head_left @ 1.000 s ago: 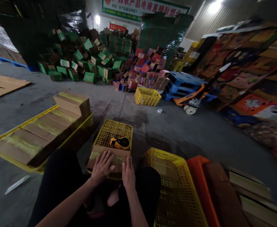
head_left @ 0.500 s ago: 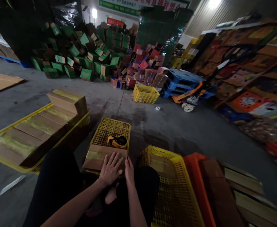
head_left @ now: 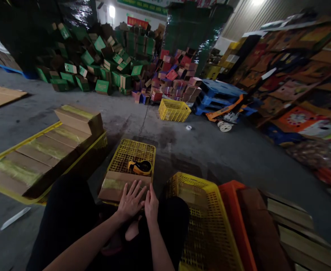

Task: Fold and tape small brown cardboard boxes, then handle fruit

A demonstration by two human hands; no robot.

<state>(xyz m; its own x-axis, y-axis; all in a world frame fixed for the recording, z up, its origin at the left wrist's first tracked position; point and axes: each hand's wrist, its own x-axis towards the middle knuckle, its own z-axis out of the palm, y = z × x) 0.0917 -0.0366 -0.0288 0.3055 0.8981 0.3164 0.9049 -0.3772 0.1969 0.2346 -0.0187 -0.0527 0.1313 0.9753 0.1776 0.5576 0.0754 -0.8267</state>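
Note:
A taped cardboard box (head_left: 111,185) lies on an upturned yellow crate (head_left: 131,151) between my knees. My left hand (head_left: 130,201) is spread, palm down, over the right part of the box. Close beside it, my right hand (head_left: 151,203) is at the box's right end, fingers stretched out and held together, thumb toward the left hand. Neither hand grasps anything. Just beyond the box, a yellow and black tape dispenser (head_left: 140,167) rests on the crate.
At left a yellow crate (head_left: 106,140) holds several taped boxes (head_left: 46,146). To my right stand a yellow crate (head_left: 224,226) with a box inside and an orange crate (head_left: 238,210). Farther off are another yellow crate (head_left: 174,110), a pallet jack (head_left: 227,113) and heaped cartons (head_left: 103,86).
My right hand has moved slightly up and left, nearer to my left hand. The left hand stays spread on the box. The view has shifted a little.

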